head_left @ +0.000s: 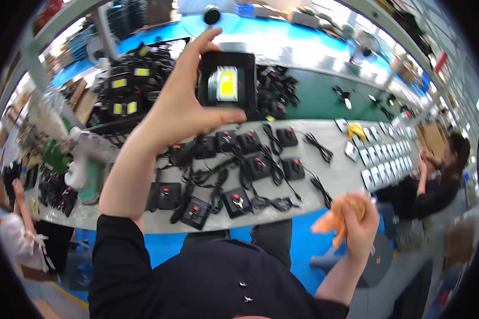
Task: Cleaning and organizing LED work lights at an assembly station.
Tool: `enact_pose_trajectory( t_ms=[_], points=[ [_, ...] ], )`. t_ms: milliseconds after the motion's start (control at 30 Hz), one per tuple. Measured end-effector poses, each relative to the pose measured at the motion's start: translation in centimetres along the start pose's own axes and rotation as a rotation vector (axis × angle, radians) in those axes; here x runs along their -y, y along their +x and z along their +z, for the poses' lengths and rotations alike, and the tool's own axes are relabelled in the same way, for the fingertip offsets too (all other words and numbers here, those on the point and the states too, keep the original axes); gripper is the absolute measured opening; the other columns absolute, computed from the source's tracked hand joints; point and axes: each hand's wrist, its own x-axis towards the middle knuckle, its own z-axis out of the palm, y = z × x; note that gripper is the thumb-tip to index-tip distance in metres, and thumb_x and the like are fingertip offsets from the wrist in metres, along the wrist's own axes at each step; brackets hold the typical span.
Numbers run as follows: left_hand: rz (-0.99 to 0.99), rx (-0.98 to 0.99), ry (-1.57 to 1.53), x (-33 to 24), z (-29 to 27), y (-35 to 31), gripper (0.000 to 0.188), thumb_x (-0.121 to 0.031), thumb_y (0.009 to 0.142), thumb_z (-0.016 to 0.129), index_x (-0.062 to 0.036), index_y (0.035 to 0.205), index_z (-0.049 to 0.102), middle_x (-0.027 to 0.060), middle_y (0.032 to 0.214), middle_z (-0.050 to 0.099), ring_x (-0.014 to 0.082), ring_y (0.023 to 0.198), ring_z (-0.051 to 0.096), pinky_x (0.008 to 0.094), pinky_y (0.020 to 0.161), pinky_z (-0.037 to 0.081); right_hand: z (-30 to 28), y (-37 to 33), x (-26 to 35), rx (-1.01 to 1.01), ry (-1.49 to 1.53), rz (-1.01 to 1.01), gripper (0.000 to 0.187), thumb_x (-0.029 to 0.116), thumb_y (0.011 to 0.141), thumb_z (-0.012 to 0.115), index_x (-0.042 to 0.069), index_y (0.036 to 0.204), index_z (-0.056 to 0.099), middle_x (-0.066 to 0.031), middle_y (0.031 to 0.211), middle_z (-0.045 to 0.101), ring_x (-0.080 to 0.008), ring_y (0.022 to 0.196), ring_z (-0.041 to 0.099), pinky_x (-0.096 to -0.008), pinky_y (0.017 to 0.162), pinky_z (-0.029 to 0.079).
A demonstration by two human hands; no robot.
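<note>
Holding up the box: the left hand [183, 98] pinches a black box [228, 82] from its left side, thumb along the lower edge, one finger arching over the top; the rest of the grip is hidden behind the box.
Yellow panel: it faces the head, perhaps held by the edges so that no finger covers it.
Orange cloth: the right hand [363, 226] presses thumb and fingers together on an orange cloth [350, 212], bunched, with a loose end toward the left; a wad like this probably suits a one-handed grip.
Gap between hands: the right hand is low, near the table's close edge, well apart from the raised box, likely leaving the view of it free.
Boxes with red spots: black boxes [195, 212] lie on the table [314, 126] below the left hand and left of the right hand, seemingly spread so each can be reached.
Cords: black cords [318, 147] lie among and beside them, some bundled, perhaps against tangling.
Piled boxes: left of the left hand, more boxes with yellow panels [120, 83] are heaped.
White pieces: beyond the right hand, white pieces [388, 169] stand in rows, near a seated co-worker [436, 181].
</note>
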Motion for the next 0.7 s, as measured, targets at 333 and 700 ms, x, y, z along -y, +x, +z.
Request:
enact_pose_trajectory(
  t_ms=[333, 700],
  points=[
    [0.263, 0.056, -0.314, -5.1, 11.2, -5.5, 0.092, -0.002, 0.062, 0.082, -0.0058, 0.138, 0.029, 0.0202, 0.125, 0.043, 0.0373, 0.113, 0.050, 0.0409, 0.089, 0.048, 6.8, 2.6, 4.8, 0.038, -0.457, -0.996, 0.030, -0.005, 0.065, 0.064, 0.004, 0.093, 0.063, -0.0076, 0.089, 0.062, -0.0263, 0.082, 0.061, -0.0344, 0.069, 0.048],
    [0.264, 0.038, -0.179, -6.3, 12.4, -7.4, 0.085, -0.002, 0.063, 0.082, -0.0026, 0.135, 0.037, 0.0172, 0.124, 0.044, 0.0340, 0.109, 0.053, 0.0382, 0.085, 0.050, 4.5, 1.2, 3.2, 0.018, -0.470, -0.983, 0.032, -0.002, 0.065, 0.066, 0.003, 0.096, 0.063, -0.0084, 0.084, 0.063, -0.0276, 0.075, 0.060, -0.0340, 0.065, 0.048]
  ],
)
